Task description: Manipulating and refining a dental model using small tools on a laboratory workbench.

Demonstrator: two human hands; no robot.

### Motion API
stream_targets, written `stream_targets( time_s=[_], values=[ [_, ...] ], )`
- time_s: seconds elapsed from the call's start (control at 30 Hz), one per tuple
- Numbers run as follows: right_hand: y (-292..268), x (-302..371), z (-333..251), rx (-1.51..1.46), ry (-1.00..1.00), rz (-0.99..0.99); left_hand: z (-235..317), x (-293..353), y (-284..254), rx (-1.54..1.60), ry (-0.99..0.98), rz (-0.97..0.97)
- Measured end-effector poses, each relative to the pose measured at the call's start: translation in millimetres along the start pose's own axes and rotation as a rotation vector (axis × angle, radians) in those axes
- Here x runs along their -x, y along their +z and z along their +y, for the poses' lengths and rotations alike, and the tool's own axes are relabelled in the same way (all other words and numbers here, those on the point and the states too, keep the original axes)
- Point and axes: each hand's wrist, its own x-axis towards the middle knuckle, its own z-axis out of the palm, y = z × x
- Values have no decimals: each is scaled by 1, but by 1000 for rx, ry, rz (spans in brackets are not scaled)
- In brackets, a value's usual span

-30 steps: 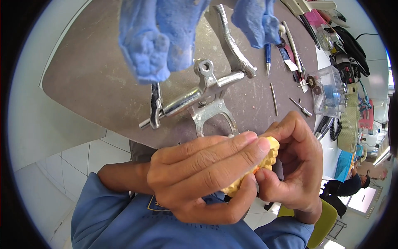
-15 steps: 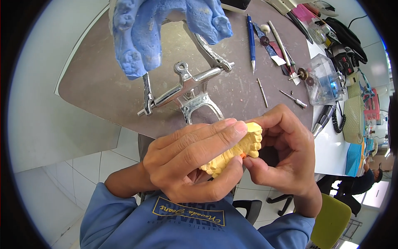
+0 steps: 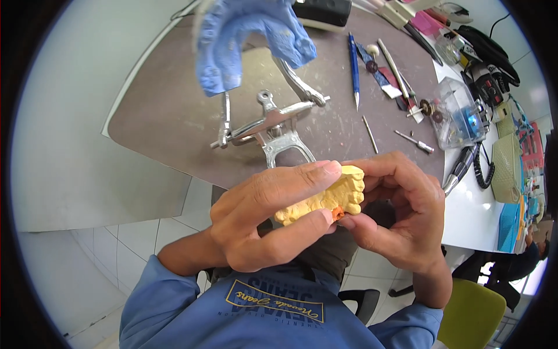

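Note:
A yellow plaster dental cast (image 3: 352,189) is between my two hands, low in front of my chest, its row of teeth to the right. My left hand (image 3: 256,203) is closed on it, with fingertips over the top edge and thumb along the lower edge. A small orange piece (image 3: 337,213), waxy in look, sits on the cast's lower edge beside that thumb tip. My right hand (image 3: 401,215) grips the cast's right end, index finger behind it and thumb tip at the orange piece. Some of the right fingers are hidden behind the cast.
A metal articulator (image 3: 273,122) carrying a blue dental cast (image 3: 218,64) stands on the brown table mat. To its right lie a blue pencil (image 3: 353,70), a metal rod (image 3: 370,134), a small screwdriver-like tool (image 3: 414,141), a clear box (image 3: 456,113) and a handpiece (image 3: 461,168).
The yellow cast has tilted, showing more of its inner face. My left thumb has shifted a little left, baring more of the orange piece. The whole view has shifted slightly.

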Motion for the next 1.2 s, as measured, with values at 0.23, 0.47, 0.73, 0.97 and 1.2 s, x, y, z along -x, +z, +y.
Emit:
stream_targets(
  time_s=[0.23,0.47,0.73,0.97,1.2],
  values=[
    [18,-15,-17,-7,-30,177,10,-26,-12,370,-304,239],
    [47,-21,-10,-115,-118,355,8,-35,-39,311,-265,100],
    [60,-37,-18,-172,-168,440,5,-40,-44,327,-298,131],
    [62,-38,-21,-168,-167,443,0,-33,-45,270,-236,112],
    [62,-40,-18,-169,-176,439,-7,-33,-42,182,-151,164]
  ],
)
